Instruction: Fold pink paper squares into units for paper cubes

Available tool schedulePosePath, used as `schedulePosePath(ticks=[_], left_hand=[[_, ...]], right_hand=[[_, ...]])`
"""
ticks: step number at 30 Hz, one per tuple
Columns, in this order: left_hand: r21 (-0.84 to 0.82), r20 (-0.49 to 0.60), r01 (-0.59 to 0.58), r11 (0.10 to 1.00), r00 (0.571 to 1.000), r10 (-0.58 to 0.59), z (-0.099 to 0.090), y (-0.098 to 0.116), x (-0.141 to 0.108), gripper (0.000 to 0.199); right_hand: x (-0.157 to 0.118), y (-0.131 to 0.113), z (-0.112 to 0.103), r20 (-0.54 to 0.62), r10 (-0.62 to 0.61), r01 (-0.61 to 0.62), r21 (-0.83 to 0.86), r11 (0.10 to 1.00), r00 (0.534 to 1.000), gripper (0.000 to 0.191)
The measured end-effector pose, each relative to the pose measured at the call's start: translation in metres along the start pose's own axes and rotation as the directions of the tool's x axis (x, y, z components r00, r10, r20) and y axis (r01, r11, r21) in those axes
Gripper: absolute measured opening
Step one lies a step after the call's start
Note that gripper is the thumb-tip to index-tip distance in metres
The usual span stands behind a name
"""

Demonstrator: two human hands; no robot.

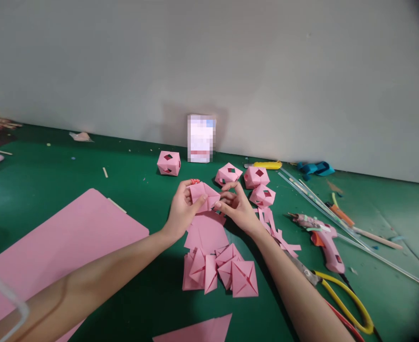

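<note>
My left hand [182,206] holds a small folded pink paper [205,195] between thumb and fingers, above the middle of the table. My right hand [237,206] is at the paper's right corner, its thumb and fingertips close together there; whether they pinch it is hard to make out. Beneath the hands lie flat pink paper pieces [207,233]. Nearer to me is a pile of folded pink squares [245,279]. Several pink paper shapes with diamond openings, one of them [169,163] behind my left hand, stand beyond the hands.
A large pink sheet [67,237] covers the left side of the green table [134,313]. At right lie a pink glue gun [323,237], yellow-handled scissors [351,297], clear sticks and a yellow cutter [268,165]. A blurred upright screen [201,137] leans on the wall.
</note>
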State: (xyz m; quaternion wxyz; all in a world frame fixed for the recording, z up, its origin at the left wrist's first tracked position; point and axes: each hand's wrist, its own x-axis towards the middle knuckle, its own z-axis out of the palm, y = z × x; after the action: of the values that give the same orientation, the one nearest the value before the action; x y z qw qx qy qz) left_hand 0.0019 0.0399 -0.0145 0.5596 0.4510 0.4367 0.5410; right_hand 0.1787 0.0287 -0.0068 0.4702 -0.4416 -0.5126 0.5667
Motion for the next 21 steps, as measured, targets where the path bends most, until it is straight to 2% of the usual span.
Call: schedulePosePath(ticks=[2,6,11,16,21], left_hand=[[-0.014,0.005,0.02,1.0,1.0,-0.02,0.0001,0.0006,0.0002,0.051],[-0.012,0.025,0.032,0.999,0.999,-0.032,-0.0003,0.0017,-0.0002,0.05],[0.004,0.054,0.038,0.999,0.998,-0.038,-0.0001,0.0028,-0.0013,0.049],[0.028,0.112,0.017,0.999,0.993,-0.02,0.0007,0.0056,-0.0026,0.043],[0.081,0.152,-0.007,0.997,0.988,-0.006,0.0003,0.0075,-0.0033,0.039]], right_hand=[[-0.0007,0.0002,-0.0002,0.025,-0.013,0.012,0.02,1.0,1.0,0.055],[-0.0018,-0.0014,-0.0012,0.111,-0.045,0.048,-0.03,0.998,0.993,0.039],[-0.0002,0.0014,-0.0001,0.059,-0.011,0.012,-0.015,1.0,0.998,0.054],[0.0018,0.0055,0.001,0.043,0.063,-0.058,-0.107,0.993,0.997,0.036],[0.0018,0.0076,-0.0001,-0.002,0.071,-0.07,-0.14,0.988,0.997,0.04]])
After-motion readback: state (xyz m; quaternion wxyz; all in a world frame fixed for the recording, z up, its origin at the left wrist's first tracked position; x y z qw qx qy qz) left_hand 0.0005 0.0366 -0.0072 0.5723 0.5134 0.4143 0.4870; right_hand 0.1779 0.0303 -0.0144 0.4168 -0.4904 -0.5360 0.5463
